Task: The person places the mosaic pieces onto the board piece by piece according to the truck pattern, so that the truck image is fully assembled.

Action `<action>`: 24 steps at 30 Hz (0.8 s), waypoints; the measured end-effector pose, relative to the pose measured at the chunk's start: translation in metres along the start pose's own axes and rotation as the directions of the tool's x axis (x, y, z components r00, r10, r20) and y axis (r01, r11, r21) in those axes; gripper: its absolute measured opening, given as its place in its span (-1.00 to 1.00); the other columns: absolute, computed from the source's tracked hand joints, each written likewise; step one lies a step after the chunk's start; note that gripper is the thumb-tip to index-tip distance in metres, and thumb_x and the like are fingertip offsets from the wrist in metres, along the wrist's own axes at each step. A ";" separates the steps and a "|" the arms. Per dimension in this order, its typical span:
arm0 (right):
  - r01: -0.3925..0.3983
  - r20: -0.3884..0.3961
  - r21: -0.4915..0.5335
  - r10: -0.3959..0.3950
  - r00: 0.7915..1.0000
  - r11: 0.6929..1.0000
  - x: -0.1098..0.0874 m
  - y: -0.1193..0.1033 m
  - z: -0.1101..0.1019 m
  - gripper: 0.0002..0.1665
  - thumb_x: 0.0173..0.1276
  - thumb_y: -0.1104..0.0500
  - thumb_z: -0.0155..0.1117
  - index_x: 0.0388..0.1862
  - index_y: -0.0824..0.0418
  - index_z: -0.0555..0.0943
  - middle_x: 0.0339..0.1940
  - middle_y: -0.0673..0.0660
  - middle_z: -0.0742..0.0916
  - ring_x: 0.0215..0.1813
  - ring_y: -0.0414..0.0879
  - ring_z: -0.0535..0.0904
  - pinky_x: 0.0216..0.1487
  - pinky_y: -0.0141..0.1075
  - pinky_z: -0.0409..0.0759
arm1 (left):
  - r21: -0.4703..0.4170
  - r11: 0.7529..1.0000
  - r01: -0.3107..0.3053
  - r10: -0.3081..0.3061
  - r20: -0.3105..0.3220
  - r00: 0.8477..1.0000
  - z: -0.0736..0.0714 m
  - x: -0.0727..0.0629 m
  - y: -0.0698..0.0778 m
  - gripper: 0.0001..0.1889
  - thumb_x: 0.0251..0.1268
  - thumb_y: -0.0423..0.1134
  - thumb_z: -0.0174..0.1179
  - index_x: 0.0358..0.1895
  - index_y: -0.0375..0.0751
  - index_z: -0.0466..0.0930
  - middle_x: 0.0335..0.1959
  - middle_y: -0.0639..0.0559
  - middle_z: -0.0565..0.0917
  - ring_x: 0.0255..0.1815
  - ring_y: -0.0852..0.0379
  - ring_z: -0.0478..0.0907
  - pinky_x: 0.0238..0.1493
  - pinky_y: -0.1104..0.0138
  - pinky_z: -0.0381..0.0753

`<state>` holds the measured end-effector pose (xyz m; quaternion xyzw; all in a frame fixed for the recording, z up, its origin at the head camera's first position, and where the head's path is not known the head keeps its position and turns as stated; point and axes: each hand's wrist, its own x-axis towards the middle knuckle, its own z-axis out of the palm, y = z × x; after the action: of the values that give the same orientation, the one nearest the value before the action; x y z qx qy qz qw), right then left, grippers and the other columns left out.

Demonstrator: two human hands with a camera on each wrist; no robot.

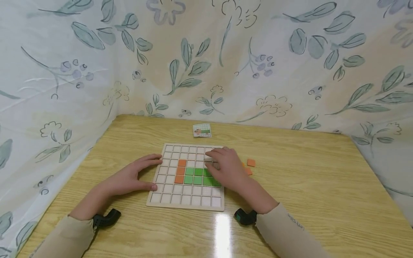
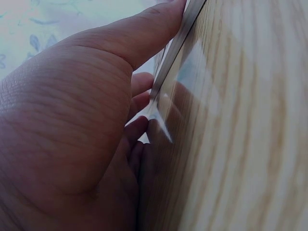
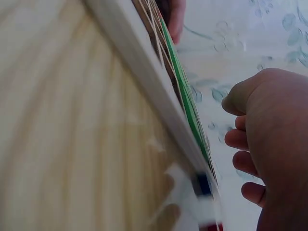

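A square wooden grid board lies on the table. Three orange tiles form a column in its cells, and two rows of green tiles run rightward from them. My left hand rests against the board's left edge, thumb and fingers spread along it; the left wrist view shows the thumb touching the board's side. My right hand hovers over the right part of the board, fingers loosely bent, hiding some cells. In the right wrist view, nothing shows between its thumb and fingers.
Loose orange tiles lie on the table just right of the board, some partly behind the right hand. Beyond the board's far edge sits a small picture card. A floral cloth hangs behind the wooden table.
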<state>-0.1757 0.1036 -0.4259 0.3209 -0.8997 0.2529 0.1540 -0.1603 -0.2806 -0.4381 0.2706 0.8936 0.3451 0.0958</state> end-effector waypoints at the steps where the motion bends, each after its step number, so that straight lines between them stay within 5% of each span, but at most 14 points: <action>1: -0.009 -0.008 -0.007 0.009 1.000 1.000 -0.003 0.004 -0.003 -0.65 0.53 0.12 0.47 0.18 0.25 0.82 0.11 0.14 0.85 0.16 0.15 0.73 0.18 0.12 0.59 | 0.000 1.000 0.000 0.000 0.002 1.000 0.000 0.000 0.000 -0.05 0.26 0.17 0.61 0.68 0.02 0.41 0.76 0.04 0.22 0.77 -0.22 0.05 0.58 -0.29 0.11; 9: -0.082 -0.029 -0.018 0.081 0.996 0.996 -0.032 0.028 -0.029 -0.65 0.49 0.13 0.51 0.15 0.28 0.82 0.04 0.13 0.85 0.08 0.13 0.71 0.20 0.10 0.58 | -0.005 1.000 0.003 -0.003 0.004 1.000 0.000 0.000 0.000 -0.05 0.27 0.15 0.60 0.68 0.00 0.40 0.76 0.03 0.22 0.77 -0.23 0.04 0.57 -0.32 0.11; 16: -0.063 -0.008 -0.025 0.062 0.998 0.998 -0.055 0.047 -0.041 -0.67 0.39 0.22 0.54 0.10 0.27 0.83 0.00 0.10 0.85 0.06 0.09 0.72 0.17 0.09 0.59 | -0.005 1.000 -0.002 0.002 0.003 1.000 -0.001 -0.001 0.001 -0.06 0.27 0.14 0.60 0.67 -0.01 0.41 0.76 0.01 0.22 0.77 -0.23 0.04 0.57 -0.31 0.11; 24: -0.005 0.023 -0.040 0.005 1.000 0.999 -0.071 0.054 -0.047 -0.72 0.29 0.26 0.59 -0.01 0.20 0.86 -0.06 0.02 0.84 -0.12 -0.07 0.64 -0.10 -0.12 0.46 | 0.004 1.000 0.004 -0.004 0.006 1.000 0.001 0.000 0.001 -0.04 0.27 0.16 0.60 0.68 0.00 0.39 0.76 0.03 0.21 0.77 -0.23 0.04 0.58 -0.31 0.09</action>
<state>-0.1530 0.2016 -0.4374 0.3184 -0.9071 0.2315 0.1491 -0.1590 -0.2795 -0.4376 0.2698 0.8946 0.3423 0.0986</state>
